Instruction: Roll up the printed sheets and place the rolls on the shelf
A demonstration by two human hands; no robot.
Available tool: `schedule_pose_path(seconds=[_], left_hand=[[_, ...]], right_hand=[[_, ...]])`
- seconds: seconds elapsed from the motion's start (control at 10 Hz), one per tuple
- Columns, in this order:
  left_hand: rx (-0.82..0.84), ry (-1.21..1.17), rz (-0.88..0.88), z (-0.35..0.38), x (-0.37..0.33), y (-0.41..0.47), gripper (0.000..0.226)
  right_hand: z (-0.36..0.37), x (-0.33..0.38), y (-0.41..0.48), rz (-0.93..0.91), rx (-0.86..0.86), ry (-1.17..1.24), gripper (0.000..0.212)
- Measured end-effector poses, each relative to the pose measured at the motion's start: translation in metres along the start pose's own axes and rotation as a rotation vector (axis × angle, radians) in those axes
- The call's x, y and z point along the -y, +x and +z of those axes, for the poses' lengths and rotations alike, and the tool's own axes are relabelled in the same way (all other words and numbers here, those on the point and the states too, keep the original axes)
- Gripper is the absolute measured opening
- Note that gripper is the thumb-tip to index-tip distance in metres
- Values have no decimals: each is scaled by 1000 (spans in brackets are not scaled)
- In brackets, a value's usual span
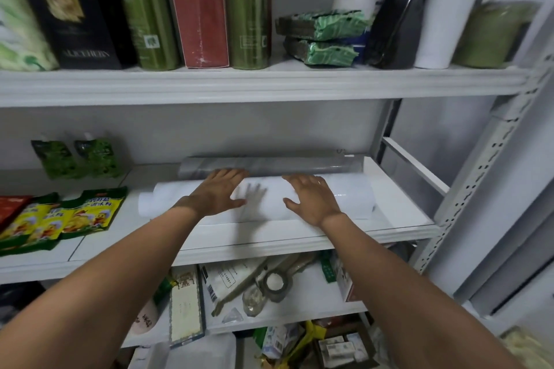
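Note:
A white roll of printed sheet (263, 199) lies lengthwise on the middle shelf (239, 244) of a white rack. Behind it, against the back wall, lies a second, greyish roll (299, 166). My left hand (220, 192) rests flat on the left half of the white roll with its fingers straight. My right hand (311, 198) lies flat on the right half in the same way. Both forearms reach in from the bottom of the view.
Yellow and green snack packets (63, 219) and two green pouches (78, 157) sit on the middle shelf's left. The upper shelf holds green tubes (144, 9), a red box (199, 13), boxes and white rolls (446, 9). Below lie tape, papers and clutter. A perforated upright (479, 177) stands at right.

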State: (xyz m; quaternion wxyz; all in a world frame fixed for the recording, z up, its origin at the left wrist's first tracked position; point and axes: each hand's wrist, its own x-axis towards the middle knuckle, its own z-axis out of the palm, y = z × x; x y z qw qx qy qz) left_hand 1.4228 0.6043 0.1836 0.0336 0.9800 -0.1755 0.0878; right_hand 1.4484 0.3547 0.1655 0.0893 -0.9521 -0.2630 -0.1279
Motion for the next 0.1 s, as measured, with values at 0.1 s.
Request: schedule_pose_path(seconds=[0.1], left_hand=[[17, 26, -15, -19, -20, 1, 67]], right_hand=[[-21, 1, -6, 19, 20, -24, 57]])
